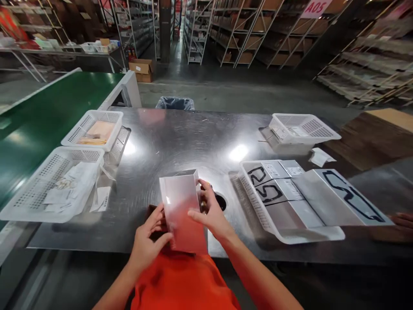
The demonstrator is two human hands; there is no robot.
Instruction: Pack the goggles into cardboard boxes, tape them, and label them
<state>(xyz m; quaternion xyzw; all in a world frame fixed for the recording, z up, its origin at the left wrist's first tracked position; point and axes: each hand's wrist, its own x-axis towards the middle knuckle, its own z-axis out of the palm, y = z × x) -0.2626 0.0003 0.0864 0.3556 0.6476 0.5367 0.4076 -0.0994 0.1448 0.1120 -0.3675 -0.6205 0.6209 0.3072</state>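
Note:
A glossy, pale box is held upright close to my body, over the near edge of the metal table. Its face mirrors the red of my top. My left hand grips its left side, thumb on the front and fingers partly hidden behind. On the right side, my right hand has its thumb across the front face and its fingers around the edge. A dark round object shows partly behind my right hand; I cannot tell what it is.
Similar silvery boxes with black markings fill a white basket at right. Another person's hand is at the right edge. White baskets with papers and envelopes stand left, beside a green conveyor. Another basket sits back right.

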